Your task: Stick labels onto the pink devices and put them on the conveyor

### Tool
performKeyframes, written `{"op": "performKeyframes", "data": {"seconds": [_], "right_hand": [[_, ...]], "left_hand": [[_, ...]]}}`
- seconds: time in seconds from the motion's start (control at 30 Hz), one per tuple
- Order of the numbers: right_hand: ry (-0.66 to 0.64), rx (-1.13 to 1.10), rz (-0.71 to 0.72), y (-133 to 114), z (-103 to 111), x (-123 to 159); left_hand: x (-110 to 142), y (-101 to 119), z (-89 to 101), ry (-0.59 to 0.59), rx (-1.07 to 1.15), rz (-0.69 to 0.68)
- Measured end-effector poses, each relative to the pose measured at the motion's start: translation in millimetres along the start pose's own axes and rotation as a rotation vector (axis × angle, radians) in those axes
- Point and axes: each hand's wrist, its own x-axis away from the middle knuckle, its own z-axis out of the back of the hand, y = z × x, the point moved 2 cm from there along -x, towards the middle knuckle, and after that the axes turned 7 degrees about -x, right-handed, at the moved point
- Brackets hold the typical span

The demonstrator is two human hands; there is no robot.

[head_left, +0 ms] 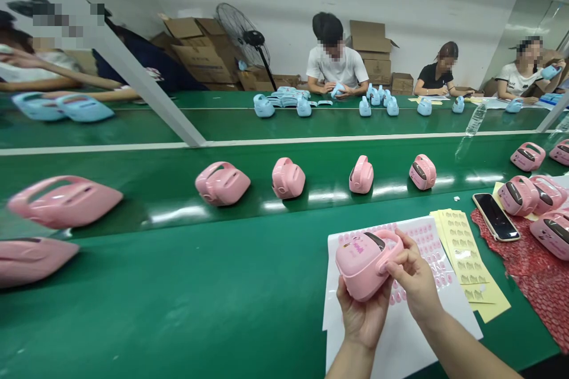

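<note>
My left hand (362,317) cups a pink toy case (362,263) with a handle from below, fingers wrapped round its bottom. My right hand (411,281) pinches the case's handle end on the right side, thumb and fingers pressed together on it. Both hands hold the case just above a white sticker sheet (427,249) lying on the green table (200,308).
Several pink cases (222,182) stand along the green conveyor belt. More pink cases (518,195), a phone (495,216), yellow sticker sheets (466,254) and a red cloth (533,272) lie to the right. Other people sit across the far belt with blue cases (264,106).
</note>
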Motion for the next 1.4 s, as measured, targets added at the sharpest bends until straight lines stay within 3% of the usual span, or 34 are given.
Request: {"op": "performKeyframes", "data": {"seconds": [0.17,0.47,0.57,0.73,0.83,0.97,1.07,1.17,1.27,1.33,1.4], "right_hand": [[0.064,0.058,0.065,-0.9,-3.6,2.5],[0.101,0.441,0.329,-5.2,-6.4,6.0],[0.130,0.457,0.275,1.1,0.4,-9.2],[0.162,0.555,0.144,20.5,26.7,-65.3],[0.115,0.599,0.111,35.0,37.1,-88.8],[0.093,0.529,0.098,42.1,38.9,-91.8],[0.098,0.440,0.064,29.5,35.9,-82.6],[-0.020,0.231,-0.066,6.0,25.7,-65.7],[-0.196,0.025,-0.215,-17.9,9.0,-43.1],[-0.245,-0.013,-0.246,-29.3,0.3,-30.3],[-0.273,-0.017,-0.257,-35.7,-3.9,-21.9]], "left_hand": [[0.8,0.9,-1.2,0.026,0.073,0.015],[3.8,1.1,1.0,0.040,0.023,0.053],[12.6,3.5,10.7,0.119,-0.091,0.071],[28.7,11.1,19.1,0.225,-0.124,0.132],[33.1,15.0,18.3,0.292,-0.138,0.161],[33.8,16.5,17.2,0.301,-0.187,0.149],[35.5,17.4,17.8,0.253,-0.217,0.112],[38.2,23.7,16.2,0.320,-0.449,0.084],[37.2,37.0,7.1,0.412,-0.989,0.075],[32.5,45.6,-2.5,0.320,-1.331,0.057],[26.8,50.7,-10.6,0.136,-1.542,0.046]]}}
